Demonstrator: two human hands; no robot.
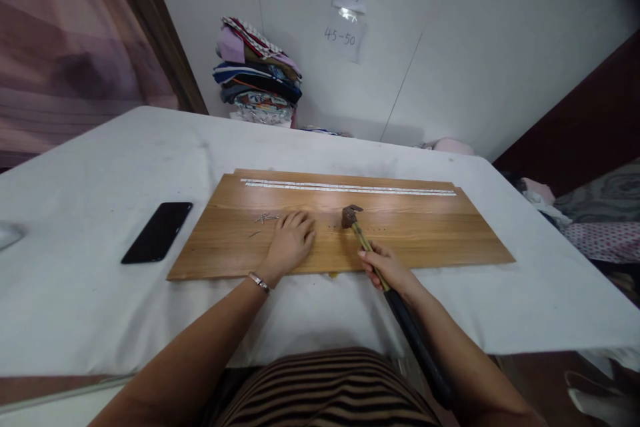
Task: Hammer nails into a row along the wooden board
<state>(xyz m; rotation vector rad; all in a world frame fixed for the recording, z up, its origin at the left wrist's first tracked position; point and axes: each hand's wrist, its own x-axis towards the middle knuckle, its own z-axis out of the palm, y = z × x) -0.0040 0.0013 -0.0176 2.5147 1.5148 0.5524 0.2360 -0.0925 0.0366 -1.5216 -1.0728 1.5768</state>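
Note:
A claw hammer (371, 252) is in my right hand (387, 268), gripped partway along its handle. Its rusty head is over the middle of a wooden board (425, 227), and the black grip end points back toward my forearm. My left hand (294, 239) lies palm down on the board, fingers stretched out. A small pile of nails (266, 218) lies just left of its fingertips, with one loose nail (255, 234) nearer to me. Small dark marks, perhaps nail heads, run in a row on the board to both sides of the hammer head.
Two white strips (350, 189) run along the board's far side. A black phone (157, 232) lies left of the board on the white-covered table (90, 213). Folded clothes (260, 77) are stacked by the wall behind. A white object (9, 235) sits at the left edge.

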